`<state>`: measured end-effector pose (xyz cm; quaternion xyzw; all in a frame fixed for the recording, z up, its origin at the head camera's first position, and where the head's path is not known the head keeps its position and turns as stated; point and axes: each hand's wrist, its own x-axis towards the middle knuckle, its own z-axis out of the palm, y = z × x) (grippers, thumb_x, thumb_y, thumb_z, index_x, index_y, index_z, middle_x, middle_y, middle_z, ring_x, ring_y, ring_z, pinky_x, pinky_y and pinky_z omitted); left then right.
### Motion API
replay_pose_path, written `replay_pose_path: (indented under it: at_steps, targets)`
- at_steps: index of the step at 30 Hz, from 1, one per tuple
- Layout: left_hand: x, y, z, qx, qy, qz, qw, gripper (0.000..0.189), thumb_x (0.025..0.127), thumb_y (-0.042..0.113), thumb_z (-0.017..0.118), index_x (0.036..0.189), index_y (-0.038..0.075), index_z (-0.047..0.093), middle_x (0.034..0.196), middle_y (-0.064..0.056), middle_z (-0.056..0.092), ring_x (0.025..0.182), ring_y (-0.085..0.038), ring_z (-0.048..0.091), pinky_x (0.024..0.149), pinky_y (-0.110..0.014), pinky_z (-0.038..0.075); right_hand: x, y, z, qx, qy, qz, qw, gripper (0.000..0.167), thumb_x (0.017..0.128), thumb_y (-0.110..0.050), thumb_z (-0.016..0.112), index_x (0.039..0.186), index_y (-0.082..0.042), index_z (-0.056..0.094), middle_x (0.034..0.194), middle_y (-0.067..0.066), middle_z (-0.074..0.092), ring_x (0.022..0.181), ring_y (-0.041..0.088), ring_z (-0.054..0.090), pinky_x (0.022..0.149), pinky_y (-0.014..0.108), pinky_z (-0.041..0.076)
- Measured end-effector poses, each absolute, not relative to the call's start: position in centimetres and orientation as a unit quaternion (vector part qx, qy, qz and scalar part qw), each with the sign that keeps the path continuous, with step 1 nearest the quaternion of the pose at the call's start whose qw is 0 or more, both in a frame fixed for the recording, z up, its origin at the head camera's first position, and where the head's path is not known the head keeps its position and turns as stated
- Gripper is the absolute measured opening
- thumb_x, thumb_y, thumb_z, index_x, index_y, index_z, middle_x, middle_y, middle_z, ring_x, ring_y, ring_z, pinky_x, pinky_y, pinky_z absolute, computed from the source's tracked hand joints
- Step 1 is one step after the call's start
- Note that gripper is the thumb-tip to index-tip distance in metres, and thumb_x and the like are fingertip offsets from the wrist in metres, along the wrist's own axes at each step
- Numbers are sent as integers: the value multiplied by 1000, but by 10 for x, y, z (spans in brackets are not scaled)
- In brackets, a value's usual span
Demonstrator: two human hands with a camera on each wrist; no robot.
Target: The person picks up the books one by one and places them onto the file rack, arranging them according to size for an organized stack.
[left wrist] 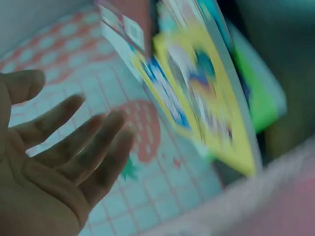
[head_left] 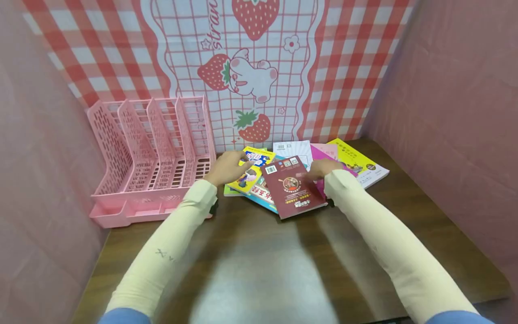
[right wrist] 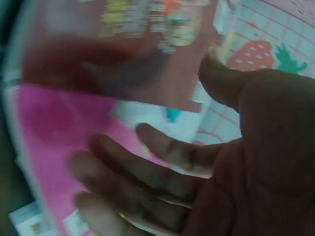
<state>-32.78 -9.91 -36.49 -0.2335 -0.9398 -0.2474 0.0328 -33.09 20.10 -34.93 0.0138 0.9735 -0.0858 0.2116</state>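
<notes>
A maroon book (head_left: 290, 193) lies on top of a spread pile of books, its barcode towards the back. My right hand (head_left: 325, 169) is at its right edge; in the right wrist view the thumb and fingers are spread, and the fingers lie over a magenta book (right wrist: 54, 118). Whether they touch either book I cannot tell. My left hand (head_left: 227, 168) hovers by the left side of a yellow cartoon book (head_left: 250, 181). In the left wrist view its loosely bent fingers hold nothing and stand apart from that book.
A pink slotted file rack (head_left: 141, 195) with several compartments stands at the left. Blue-edged, green, white and pale pink books lie under the pile; a yellow-and-white book (head_left: 358, 162) is at its right. A strawberry-print cloth (head_left: 255, 81) hangs behind the brown table (head_left: 259, 270).
</notes>
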Motion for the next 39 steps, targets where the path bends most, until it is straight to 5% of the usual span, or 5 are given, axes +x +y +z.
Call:
replay_pose_path:
  at_steps: [6, 10, 14, 29, 39]
  targets:
    - [-306, -84, -388, -248, -912, -324, -39, 31, 104, 32, 61, 95, 5, 73, 79, -5, 69, 62, -15, 63, 63, -30, 50, -315, 222, -382, 21, 941, -200, 272, 67, 95, -53, 69, 115, 11, 57, 85, 18, 68, 68, 25, 68, 61, 34, 57]
    - [-301, -74, -406, -235, -903, -347, -94, 34, 105, 32, 62, 97, 2, 74, 71, -9, 64, 58, -20, 61, 57, -30, 50, -314, 232, -399, -10, 908, -307, 284, 43, 99, -37, 70, 95, 3, 58, 64, 7, 60, 49, 13, 57, 50, 26, 50]
    - [-297, -68, -424, -197, -887, -388, -155, 33, 105, 31, 62, 110, 0, 74, 81, -14, 70, 64, -28, 68, 58, -35, 57, -315, 238, -408, -7, 870, -387, 304, 34, 101, -31, 68, 83, -3, 59, 61, 1, 55, 50, 10, 52, 51, 24, 43]
    - [-293, -55, -450, -110, -757, -601, -234, 42, 100, 24, 71, 124, -8, 61, 104, -21, 72, 75, -27, 73, 68, -39, 62, -309, 256, -430, -47, 789, -566, 235, 17, 108, -17, 52, 110, -1, 45, 64, -1, 45, 50, 7, 41, 45, 20, 34]
    - [-293, -46, -459, -134, -713, -641, -250, 31, 98, 26, 73, 106, -3, 69, 82, -14, 74, 68, -19, 69, 66, -34, 60, -305, 251, -442, -72, 753, -624, 196, 18, 109, -23, 51, 113, -6, 47, 62, -2, 48, 48, 8, 38, 46, 22, 29]
